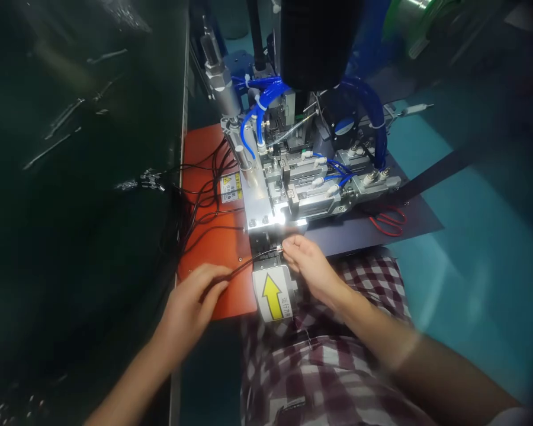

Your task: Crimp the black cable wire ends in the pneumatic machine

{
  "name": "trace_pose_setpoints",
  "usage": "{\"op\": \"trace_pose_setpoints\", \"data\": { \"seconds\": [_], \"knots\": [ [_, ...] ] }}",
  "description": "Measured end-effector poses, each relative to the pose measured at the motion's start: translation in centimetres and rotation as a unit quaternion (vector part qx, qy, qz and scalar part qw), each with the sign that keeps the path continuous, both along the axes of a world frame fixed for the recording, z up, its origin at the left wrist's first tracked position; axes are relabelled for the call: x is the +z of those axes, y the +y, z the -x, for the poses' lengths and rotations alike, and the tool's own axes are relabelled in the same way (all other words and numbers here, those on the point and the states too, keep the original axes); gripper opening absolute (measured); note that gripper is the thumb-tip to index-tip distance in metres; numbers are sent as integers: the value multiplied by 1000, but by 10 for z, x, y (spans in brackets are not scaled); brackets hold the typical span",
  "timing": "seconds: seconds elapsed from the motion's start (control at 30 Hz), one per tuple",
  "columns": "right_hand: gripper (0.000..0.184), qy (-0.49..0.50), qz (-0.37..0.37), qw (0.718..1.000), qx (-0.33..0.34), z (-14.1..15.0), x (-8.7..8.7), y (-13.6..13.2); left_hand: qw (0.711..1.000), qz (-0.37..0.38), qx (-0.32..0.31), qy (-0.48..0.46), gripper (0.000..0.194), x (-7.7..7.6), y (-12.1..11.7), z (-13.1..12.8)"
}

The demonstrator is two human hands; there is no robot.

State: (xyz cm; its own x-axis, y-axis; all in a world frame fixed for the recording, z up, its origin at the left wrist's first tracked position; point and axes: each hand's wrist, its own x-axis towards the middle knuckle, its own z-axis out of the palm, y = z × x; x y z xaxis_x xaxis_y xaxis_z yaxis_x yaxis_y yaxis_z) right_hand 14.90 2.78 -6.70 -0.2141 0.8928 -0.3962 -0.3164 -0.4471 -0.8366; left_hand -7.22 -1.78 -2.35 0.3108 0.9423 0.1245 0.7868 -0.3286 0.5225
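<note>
A thin black cable (253,258) runs between my two hands, over the near end of a metal machine (260,204). My left hand (195,302) is closed round the cable above the orange plate (231,299). Thumb and fingers of my right hand (305,260) pinch the cable's end, where a small shiny metal connector (279,248) shows at the fingertips. That connector lies at the machine's lit track, just above a white label with a yellow arrow (272,296). Whether the connector touches the track I cannot tell.
More black cables (204,201) lie tangled on the orange plate, their shiny ends (148,179) over a dark surface at left. Blue air tubes (270,92) and pneumatic cylinders (315,195) fill the machine. Red-handled scissors (389,222) lie right; a black cylinder (322,44) hangs overhead.
</note>
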Motion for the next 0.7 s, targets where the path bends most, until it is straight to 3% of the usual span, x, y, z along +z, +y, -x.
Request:
{"op": "trace_pose_setpoints", "data": {
  "seconds": [0.13,0.23,0.3,0.4,0.57,0.7],
  "knots": [
    [33,-15,-18,1000,-4,1,-3,-1,992,-73,-89,56,23,2,15,19],
    [32,-37,-37,998,-16,2,-2,-1,958,-181,-150,165,31,2,32,20],
    [33,-49,-47,998,-19,2,-1,-2,944,-207,-139,216,33,5,34,12],
    [34,-58,-57,997,-15,2,2,-2,943,-180,-101,260,31,10,25,-14],
    [35,-66,-72,995,-15,3,2,-3,983,-103,-107,108,32,2,18,-58],
    [33,-80,-81,993,-13,3,0,-3,993,-74,-73,56,30,-10,22,-66]
  ]
}}
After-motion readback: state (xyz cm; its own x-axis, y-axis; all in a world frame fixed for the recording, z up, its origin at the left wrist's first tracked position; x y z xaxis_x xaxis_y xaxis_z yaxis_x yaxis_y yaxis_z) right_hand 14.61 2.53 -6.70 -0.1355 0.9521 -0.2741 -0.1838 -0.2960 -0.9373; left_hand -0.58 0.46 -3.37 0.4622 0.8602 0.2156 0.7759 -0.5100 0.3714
